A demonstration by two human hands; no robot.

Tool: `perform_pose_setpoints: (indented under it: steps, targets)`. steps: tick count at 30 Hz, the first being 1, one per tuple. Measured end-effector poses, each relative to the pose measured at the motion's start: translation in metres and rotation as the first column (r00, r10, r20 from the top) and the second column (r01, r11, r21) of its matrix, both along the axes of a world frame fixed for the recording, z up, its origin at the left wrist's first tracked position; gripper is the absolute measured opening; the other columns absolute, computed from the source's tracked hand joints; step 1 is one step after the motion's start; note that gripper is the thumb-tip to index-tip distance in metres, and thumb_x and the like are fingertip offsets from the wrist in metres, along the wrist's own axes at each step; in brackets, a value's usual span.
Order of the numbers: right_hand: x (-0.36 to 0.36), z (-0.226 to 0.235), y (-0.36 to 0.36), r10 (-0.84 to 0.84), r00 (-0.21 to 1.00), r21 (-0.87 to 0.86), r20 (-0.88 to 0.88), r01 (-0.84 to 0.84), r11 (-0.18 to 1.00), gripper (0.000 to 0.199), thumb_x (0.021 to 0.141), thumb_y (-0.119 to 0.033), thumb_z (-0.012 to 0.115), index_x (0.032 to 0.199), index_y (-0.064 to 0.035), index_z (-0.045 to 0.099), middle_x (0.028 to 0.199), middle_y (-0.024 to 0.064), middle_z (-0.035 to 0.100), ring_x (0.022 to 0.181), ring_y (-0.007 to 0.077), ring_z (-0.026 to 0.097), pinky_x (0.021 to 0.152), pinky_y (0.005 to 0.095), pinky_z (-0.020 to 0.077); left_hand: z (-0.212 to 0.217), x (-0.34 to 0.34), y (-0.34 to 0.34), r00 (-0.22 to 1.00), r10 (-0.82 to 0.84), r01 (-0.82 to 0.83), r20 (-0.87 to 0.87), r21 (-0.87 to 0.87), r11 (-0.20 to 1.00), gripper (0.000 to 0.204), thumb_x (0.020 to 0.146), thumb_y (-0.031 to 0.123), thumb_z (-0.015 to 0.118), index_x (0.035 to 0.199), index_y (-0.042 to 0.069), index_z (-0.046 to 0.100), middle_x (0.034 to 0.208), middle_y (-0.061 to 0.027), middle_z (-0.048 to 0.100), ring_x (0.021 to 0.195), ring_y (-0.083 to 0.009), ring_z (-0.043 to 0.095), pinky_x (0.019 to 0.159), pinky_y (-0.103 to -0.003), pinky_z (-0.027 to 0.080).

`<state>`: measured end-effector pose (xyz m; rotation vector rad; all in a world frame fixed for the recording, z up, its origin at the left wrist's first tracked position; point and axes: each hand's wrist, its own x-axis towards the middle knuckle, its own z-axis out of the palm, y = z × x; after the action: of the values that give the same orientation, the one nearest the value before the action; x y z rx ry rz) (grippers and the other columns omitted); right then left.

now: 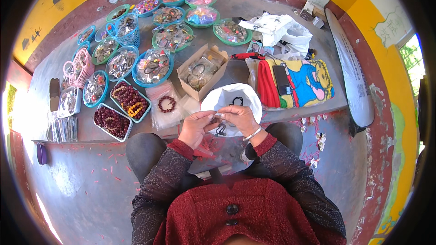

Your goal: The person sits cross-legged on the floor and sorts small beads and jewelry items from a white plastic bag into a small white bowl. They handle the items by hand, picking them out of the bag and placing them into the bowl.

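The left hand (194, 127) and the right hand (240, 120) meet over an open white bag (210, 101) at the front edge of the grey counter (268, 117); the fingers of both hands are drawn together at the tips, pinching a small pale item (217, 114) between them; it is too small and too covered to tell what it is. The right wrist wears a silver-coloured bangle (252, 134); inside the bag, close to the hands, lie dark loops (221, 130).

Just left of the bag stands an open cardboard box (186, 84) with clear packets in it; nearer the left edge, a beaded bracelet (166, 104) rests on a stack of clear bags (160, 120), and beside that two pale trays (127, 130) hold strings of dark red beads (131, 97). Round blue and green baskets (154, 85) filled with small packaged goods crowd the rear and left of the counter; a pink basket (82, 69) stands among them.

To the right of the bag, a dark phone (281, 80) lies on a folded, brightly coloured cloth (309, 81); behind it are a red-handled tool (248, 56) and crumpled white plastic bags (278, 29).
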<state>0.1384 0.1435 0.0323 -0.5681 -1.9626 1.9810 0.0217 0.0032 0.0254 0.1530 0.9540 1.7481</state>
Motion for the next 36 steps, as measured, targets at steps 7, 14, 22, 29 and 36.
perform_pose_setpoints:
  steps: [7,14,22,29,36]
  targets:
    - [0.003,0.001,0.002,0.026,1.0,-0.076,-0.008,-0.026,0.997,0.018,0.081,0.001,0.054,0.093,-0.0009,0.066,0.081,0.0007,0.064,0.069,0.0061,0.055,0.063,0.0196,0.045,-0.005,-0.004,0.0,0.998,-0.014,0.012,0.058,0.036,0.999,0.021,0.089,0.0,0.043,0.105,-0.005,0.055,0.096,-0.0154,0.06,0.086,-0.0223,0.062,0.077,-0.029,0.054]
    - [0.002,-0.006,0.003,0.033,0.996,0.05,-0.078,-0.029,0.998,0.015,0.077,0.005,0.053,0.082,0.0,0.067,0.075,0.0026,0.062,0.07,0.0089,0.056,0.065,0.0212,0.0444,0.008,-0.006,0.0,0.993,-0.045,0.038,0.108,0.068,0.997,0.024,0.087,0.001,0.042,0.107,-0.003,0.054,0.098,-0.015,0.061,0.088,-0.0207,0.061,0.08,-0.026,0.051]
    - [0.0,-0.007,0.002,0.031,0.985,0.422,-0.169,0.044,0.906,0.019,0.071,0.008,0.055,0.08,-0.0029,0.067,0.075,0.0066,0.061,0.071,0.016,0.059,0.065,0.0242,0.0452,0.003,-0.004,0.001,0.998,-0.014,0.013,0.056,0.019,1.0,0.022,0.086,0.006,0.052,0.105,-0.003,0.057,0.095,-0.0094,0.062,0.076,-0.0102,0.059,0.07,-0.019,0.05]
    - [0.0,-0.003,0.002,0.053,0.979,0.523,-0.195,0.058,0.85,0.022,0.069,0.011,0.055,0.08,-0.0047,0.067,0.076,0.0066,0.062,0.071,0.0165,0.06,0.065,0.0243,0.0458,-0.012,-0.006,0.002,0.999,-0.029,0.028,-0.019,-0.056,0.998,0.019,0.085,0.005,0.055,0.101,-0.004,0.06,0.092,-0.0075,0.063,0.071,-0.0075,0.058,0.066,-0.017,0.05]
    - [0.0,0.004,0.008,-0.09,0.973,0.173,-0.213,0.128,0.977,0.016,0.08,0.001,0.055,0.092,-0.0027,0.064,0.081,0.0057,0.061,0.075,0.0116,0.058,0.067,0.0253,0.0456,-0.012,-0.003,0.004,0.989,0.094,-0.098,-0.114,-0.026,0.995,0.017,0.085,0.003,0.055,0.098,-0.006,0.06,0.095,-0.013,0.063,0.081,-0.0155,0.062,0.073,-0.023,0.052]
